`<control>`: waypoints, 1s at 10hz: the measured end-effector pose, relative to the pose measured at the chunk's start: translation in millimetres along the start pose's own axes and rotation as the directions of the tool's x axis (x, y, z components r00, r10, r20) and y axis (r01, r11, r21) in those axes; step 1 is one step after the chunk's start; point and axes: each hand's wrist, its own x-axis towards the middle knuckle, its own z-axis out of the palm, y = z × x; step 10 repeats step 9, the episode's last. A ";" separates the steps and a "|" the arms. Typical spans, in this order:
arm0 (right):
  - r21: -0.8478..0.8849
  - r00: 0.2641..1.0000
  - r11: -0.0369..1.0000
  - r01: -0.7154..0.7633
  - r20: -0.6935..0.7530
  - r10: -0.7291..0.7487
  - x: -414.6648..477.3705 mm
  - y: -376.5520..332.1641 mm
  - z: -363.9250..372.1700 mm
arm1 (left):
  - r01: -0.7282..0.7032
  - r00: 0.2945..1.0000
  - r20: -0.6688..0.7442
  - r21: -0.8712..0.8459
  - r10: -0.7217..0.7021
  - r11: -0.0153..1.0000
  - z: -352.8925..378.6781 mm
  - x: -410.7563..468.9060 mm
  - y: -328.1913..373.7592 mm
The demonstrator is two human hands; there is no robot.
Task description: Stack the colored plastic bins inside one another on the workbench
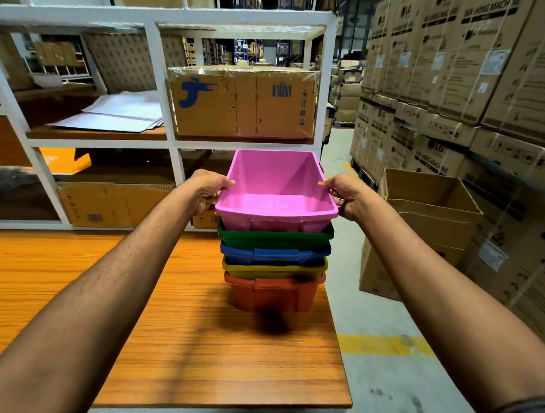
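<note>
A nested stack of plastic bins stands near the right edge of the wooden workbench. From the bottom up it goes red bin, yellow bin, blue bin, green bin. A pink bin sits on top, set into the green one, its inside bare. My left hand grips the pink bin's left rim. On the opposite rim my right hand holds on. Both thumbs lie over the rim.
A white metal shelf frame rises behind the bench, holding a taped cardboard box and flat white sheets. An open cardboard box stands on the floor to the right, before stacked appliance cartons.
</note>
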 end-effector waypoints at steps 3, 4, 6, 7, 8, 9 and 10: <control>-0.070 1.000 0.997 0.025 -0.015 -0.026 -11.3 2.0 -5.2 | -0.046 0.998 -0.040 0.040 0.047 0.998 -2.7 -25.1 5.6; -0.055 0.998 0.998 0.043 -0.037 -0.045 -13.2 4.7 -7.6 | -0.056 0.997 -0.061 0.003 0.056 0.998 0.0 -30.4 1.0; -0.220 0.943 0.934 0.280 -0.118 -0.311 -23.9 6.7 -5.4 | -0.163 0.975 -0.166 -0.104 0.145 0.981 -1.0 -44.1 -16.0; -0.401 0.875 0.833 0.381 -0.136 -0.465 -33.4 12.3 -1.5 | -0.253 0.942 -0.251 -0.089 0.224 0.963 -6.8 -50.4 -33.1; -0.461 0.810 0.755 0.466 -0.120 -0.574 -49.9 11.2 6.1 | -0.328 0.905 -0.307 -0.058 0.296 0.943 -15.4 -60.5 -39.2; -0.507 0.726 0.625 0.593 0.001 -0.688 -73.1 12.7 19.9 | -0.398 0.854 -0.366 0.001 0.370 0.918 -34.0 -72.1 -47.8; -0.507 0.726 0.625 0.593 0.001 -0.688 -73.1 12.7 19.9 | -0.398 0.854 -0.366 0.001 0.370 0.918 -34.0 -72.1 -47.8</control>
